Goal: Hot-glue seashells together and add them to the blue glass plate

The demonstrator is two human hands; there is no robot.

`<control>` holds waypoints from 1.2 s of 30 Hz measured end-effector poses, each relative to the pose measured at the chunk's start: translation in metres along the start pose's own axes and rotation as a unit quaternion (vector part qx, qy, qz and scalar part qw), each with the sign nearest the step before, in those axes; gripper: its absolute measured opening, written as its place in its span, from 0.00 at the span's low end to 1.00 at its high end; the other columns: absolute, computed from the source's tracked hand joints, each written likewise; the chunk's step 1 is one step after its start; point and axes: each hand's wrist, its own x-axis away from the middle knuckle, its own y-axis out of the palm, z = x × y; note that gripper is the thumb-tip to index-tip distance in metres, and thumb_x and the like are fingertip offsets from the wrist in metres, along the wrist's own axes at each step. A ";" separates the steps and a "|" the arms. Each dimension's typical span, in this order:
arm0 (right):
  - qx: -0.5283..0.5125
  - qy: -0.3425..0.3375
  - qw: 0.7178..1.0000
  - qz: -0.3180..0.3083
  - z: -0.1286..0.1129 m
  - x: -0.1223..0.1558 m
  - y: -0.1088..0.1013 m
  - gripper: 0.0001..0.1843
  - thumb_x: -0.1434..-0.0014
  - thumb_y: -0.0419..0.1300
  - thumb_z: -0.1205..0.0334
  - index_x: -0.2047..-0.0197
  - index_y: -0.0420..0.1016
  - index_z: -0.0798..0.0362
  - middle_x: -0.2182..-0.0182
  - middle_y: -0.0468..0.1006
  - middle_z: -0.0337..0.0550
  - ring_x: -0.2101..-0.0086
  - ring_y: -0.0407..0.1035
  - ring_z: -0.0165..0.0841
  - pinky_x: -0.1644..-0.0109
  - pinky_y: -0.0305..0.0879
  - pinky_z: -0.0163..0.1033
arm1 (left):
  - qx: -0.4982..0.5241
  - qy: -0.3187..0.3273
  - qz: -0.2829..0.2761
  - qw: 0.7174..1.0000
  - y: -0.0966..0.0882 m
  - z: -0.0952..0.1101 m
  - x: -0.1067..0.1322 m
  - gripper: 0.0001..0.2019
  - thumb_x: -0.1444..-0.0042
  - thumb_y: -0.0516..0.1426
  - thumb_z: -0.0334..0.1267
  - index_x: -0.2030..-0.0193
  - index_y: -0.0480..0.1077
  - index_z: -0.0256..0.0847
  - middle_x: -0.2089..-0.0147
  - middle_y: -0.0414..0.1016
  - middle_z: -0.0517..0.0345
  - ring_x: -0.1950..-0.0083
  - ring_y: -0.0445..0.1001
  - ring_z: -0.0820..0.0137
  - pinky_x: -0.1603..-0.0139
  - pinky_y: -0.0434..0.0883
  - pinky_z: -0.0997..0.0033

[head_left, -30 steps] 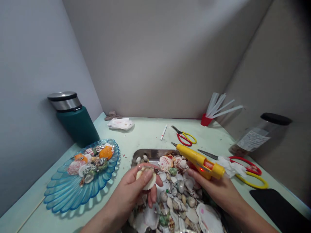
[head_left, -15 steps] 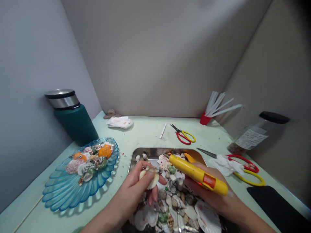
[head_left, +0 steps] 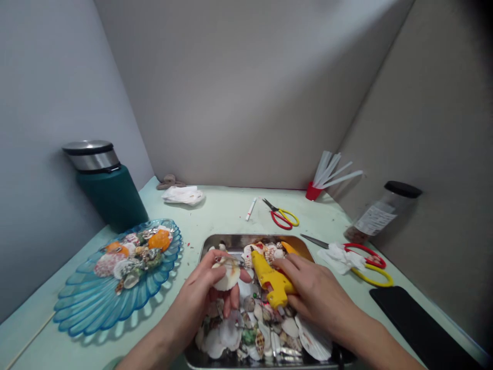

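My left hand [head_left: 198,290] pinches a white scallop shell [head_left: 228,277] with a yellowish-brown mark over the tray's left side. A thin metal piece, too small to make out fully, lies along the shell's upper edge. My right hand [head_left: 318,285] has its fingers on the body of a yellow glue gun [head_left: 269,277], held low over the shells, its nozzle toward the back left. Beneath both hands is a metal tray [head_left: 254,237] filled with mixed seashells [head_left: 248,336], some white, brown-spotted or green.
On the left are a blue scalloped plate [head_left: 88,303] bearing decorated shells and a green bottle [head_left: 111,198]. Scissors [head_left: 281,217] and a marker [head_left: 251,209] lie behind the tray. Larger scissors [head_left: 372,275], tissue [head_left: 341,257], a jar [head_left: 379,216] and a black phone-like slab [head_left: 416,324] are right.
My right hand has lowered the glue gun toward the tray and turned it so its handle shows. My left hand still holds the shell, its face now more visible. The view has shifted slightly.
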 end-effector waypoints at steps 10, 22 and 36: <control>-0.101 -0.099 0.986 0.090 -0.038 -0.005 -0.054 0.11 0.42 0.57 0.65 0.54 0.71 0.49 0.60 0.74 0.45 0.58 0.67 0.37 0.56 0.63 0.40 | -0.070 0.042 -0.020 0.996 0.003 -0.003 0.002 0.07 0.42 0.51 0.43 0.64 0.59 0.42 0.73 0.74 0.60 0.79 0.65 0.74 0.76 0.62 0.74; -0.172 -0.099 0.972 0.123 -0.061 -0.033 -0.029 0.06 0.40 0.53 0.69 0.65 0.70 0.53 0.69 0.71 0.42 0.70 0.66 0.32 0.67 0.58 0.36 | -0.128 0.034 -0.048 0.990 0.004 -0.005 0.007 0.08 0.38 0.46 0.43 0.62 0.59 0.43 0.78 0.70 0.63 0.77 0.65 0.73 0.72 0.62 0.73; -0.256 -0.032 0.964 0.063 -0.061 -0.033 -0.033 0.06 0.43 0.56 0.70 0.70 0.70 0.52 0.74 0.70 0.35 0.72 0.64 0.28 0.67 0.56 0.34 | -0.093 0.040 -0.061 0.993 0.005 -0.009 0.006 0.08 0.39 0.49 0.45 0.63 0.56 0.44 0.74 0.75 0.61 0.73 0.73 0.69 0.70 0.68 0.69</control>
